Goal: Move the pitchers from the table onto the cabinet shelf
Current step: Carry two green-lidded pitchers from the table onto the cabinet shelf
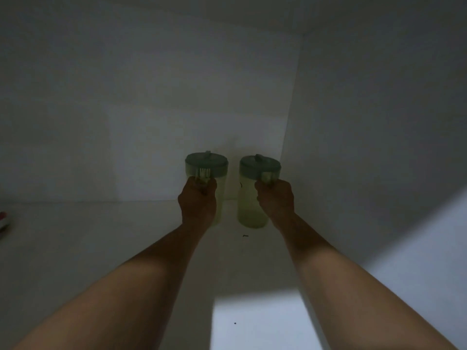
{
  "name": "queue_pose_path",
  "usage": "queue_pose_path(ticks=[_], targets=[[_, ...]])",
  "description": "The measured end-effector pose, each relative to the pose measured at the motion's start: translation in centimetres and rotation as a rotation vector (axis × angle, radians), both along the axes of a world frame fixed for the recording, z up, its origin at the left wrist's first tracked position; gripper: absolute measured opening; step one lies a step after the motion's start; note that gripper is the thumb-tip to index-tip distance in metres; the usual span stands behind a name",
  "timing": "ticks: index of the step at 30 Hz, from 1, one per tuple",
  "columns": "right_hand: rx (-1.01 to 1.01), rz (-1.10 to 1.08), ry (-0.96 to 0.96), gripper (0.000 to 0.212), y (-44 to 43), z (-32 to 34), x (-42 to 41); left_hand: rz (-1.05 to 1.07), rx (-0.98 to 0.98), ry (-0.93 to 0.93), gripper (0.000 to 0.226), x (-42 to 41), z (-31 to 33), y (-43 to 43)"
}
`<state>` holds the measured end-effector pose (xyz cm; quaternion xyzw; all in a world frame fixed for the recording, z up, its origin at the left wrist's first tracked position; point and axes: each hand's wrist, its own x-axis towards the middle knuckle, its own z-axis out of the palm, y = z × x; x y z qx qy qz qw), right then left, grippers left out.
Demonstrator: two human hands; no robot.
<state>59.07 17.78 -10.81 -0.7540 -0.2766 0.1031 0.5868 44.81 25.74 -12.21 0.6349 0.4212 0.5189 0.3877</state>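
Observation:
Two pale translucent pitchers with teal-green lids stand upright side by side deep inside a dim white cabinet, near its back wall. My left hand (198, 200) is wrapped around the handle of the left pitcher (219, 173) and hides much of its body. My right hand (275, 198) grips the handle of the right pitcher (249, 198). Both pitcher bases appear to rest on the cabinet shelf (126, 248), though the dark makes contact hard to judge. A narrow gap separates the two pitchers.
The cabinet's right side wall (379, 147) runs close beside the right pitcher. A red and white object (2, 218) shows at the far left edge of the shelf. A small dark speck (244, 235) lies on the shelf in front of the pitchers.

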Motion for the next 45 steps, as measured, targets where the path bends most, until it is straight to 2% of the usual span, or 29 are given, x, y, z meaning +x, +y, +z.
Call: queue_pose_path(ticks=[5, 7, 10, 15, 17, 20, 25, 32, 39, 45], targets=[[-0.065, -0.020, -0.056, 0.025, 0.2, 0.5, 0.9, -0.019, -0.008, 0.056, 0.030, 1.4, 0.1, 0.8], [-0.094, -0.016, -0.086, 0.030, 0.2, 0.5, 1.2, -0.012, -0.009, 0.101, 0.034, 1.6, 0.3, 0.8], [-0.179, 0.013, -0.106, 0.049, -0.2, 1.2, 1.1, 0.009, -0.038, 0.193, 0.051, 1.6, 0.6, 0.5], [-0.344, -0.007, -0.147, 0.098, -1.9, 2.6, 0.4, 0.072, -0.120, 0.255, 0.077, 0.3, 1.2, 0.3], [-0.380, -0.045, -0.186, 0.105, -3.0, 3.4, -0.5, 0.139, -0.089, 0.319, 0.081, -0.5, 2.0, -0.5], [-0.349, -0.076, -0.272, 0.092, -4.8, 5.2, -2.7, 0.196, 0.021, 0.411, 0.078, -2.3, 3.7, -2.2], [-0.379, -0.029, -0.371, 0.066, -8.5, 8.2, -6.9, 0.115, 0.239, 0.578, 0.073, -6.1, 6.4, -5.4], [-0.503, -0.026, -0.518, 0.067, -16.9, 13.2, -15.9, -0.026, 0.584, 0.766, 0.075, -16.4, 11.2, -12.4], [-0.486, 0.015, -0.609, 0.072, -22.7, 15.8, -25.0, -0.030, 0.679, 0.865, 0.078, -26.9, 14.5, -18.8], [-0.452, 0.086, -0.694, 0.075, -25.5, 18.9, -32.3, 0.018, 0.759, 0.814, 0.066, -35.2, 17.2, -23.0]])
